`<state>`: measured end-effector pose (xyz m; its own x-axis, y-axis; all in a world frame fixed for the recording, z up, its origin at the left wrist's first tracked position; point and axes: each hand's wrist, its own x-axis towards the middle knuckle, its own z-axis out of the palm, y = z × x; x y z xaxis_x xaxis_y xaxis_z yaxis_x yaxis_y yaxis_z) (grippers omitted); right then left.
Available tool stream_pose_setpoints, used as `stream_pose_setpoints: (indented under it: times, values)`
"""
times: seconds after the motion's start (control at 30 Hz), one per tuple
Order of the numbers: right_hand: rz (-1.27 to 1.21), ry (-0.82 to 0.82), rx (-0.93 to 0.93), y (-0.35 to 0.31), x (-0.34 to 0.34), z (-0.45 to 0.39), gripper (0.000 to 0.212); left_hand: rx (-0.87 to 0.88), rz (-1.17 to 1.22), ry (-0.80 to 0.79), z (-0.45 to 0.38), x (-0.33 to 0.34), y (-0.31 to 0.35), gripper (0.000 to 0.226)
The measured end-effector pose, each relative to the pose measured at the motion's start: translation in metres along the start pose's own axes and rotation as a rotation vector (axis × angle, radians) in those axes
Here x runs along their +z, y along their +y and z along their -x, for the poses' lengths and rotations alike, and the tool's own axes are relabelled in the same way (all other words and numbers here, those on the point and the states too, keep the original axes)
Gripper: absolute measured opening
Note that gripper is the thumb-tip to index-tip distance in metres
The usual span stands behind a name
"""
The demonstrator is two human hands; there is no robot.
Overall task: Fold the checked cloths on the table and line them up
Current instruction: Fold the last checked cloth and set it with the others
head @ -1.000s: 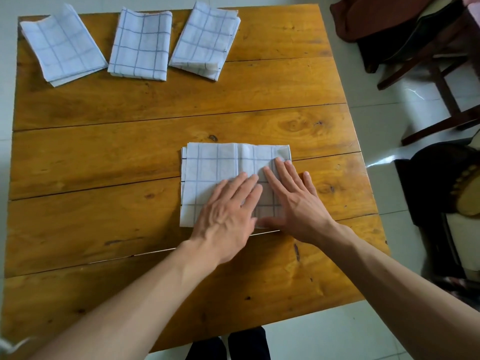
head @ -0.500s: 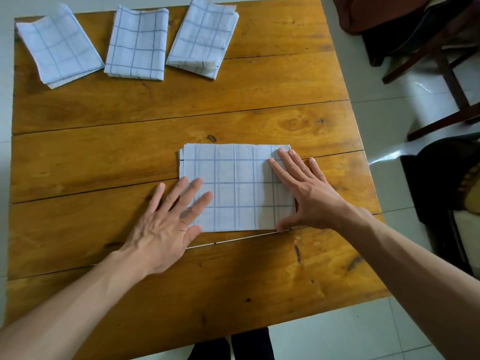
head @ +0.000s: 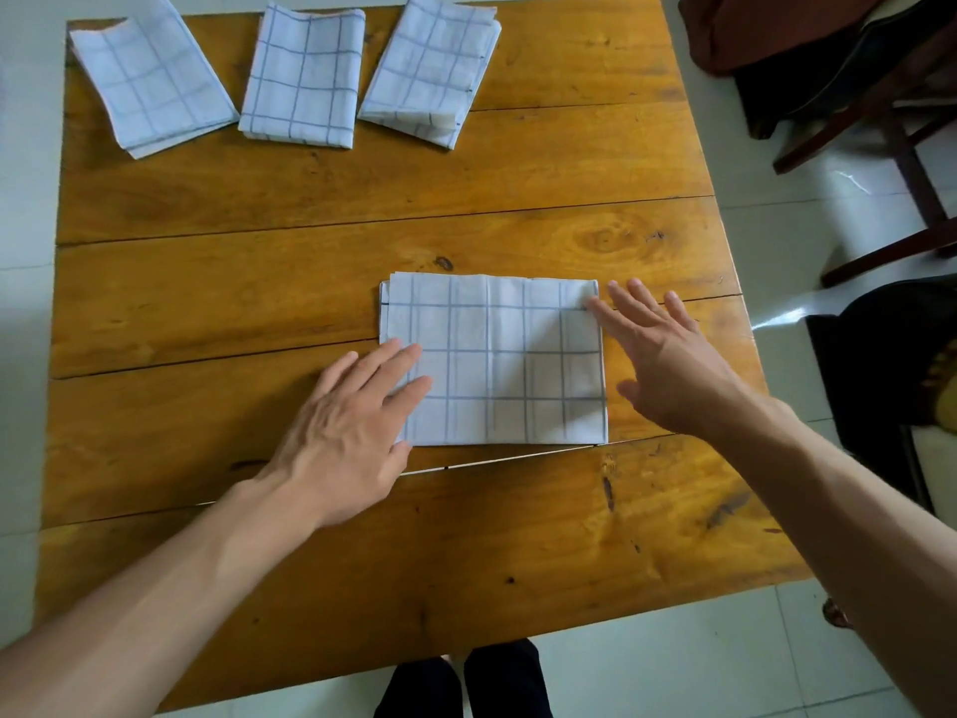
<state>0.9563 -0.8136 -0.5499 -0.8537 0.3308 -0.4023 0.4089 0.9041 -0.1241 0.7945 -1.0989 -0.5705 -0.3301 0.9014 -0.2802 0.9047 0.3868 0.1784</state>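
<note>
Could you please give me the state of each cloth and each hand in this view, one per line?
Near cloth: folded, flat, mid-table.
Far left cloth: folded, angled.
Far middle cloth: folded, nearly straight.
Far right cloth: folded, angled.
Left hand: open, fingers flat on near cloth's left edge.
Right hand: open, at near cloth's right edge; contact unclear.

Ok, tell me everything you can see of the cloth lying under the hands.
The cloth is white with a thin blue-grey check, looks like light woven fabric, and is folded into a flat rectangle with layered edges showing along its far and left sides. It lies on the wooden table, right of centre. The left hand rests flat on its near-left corner; the right hand, fingers straight, is at its right edge.
</note>
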Motion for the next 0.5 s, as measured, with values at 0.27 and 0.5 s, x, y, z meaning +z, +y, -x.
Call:
stream_pose_setpoints:
  times: [0.27,0.5]
  values:
    - [-0.207,0.117,-0.091,-0.073,0.033,0.022,0.073,0.073,0.016,0.028,-0.007,-0.004,0.014,0.069]
    - [-0.306,0.158,-0.06,-0.068,0.041,0.021,0.08,0.09,-0.064,0.181,-0.015,0.0,0.01,0.06]
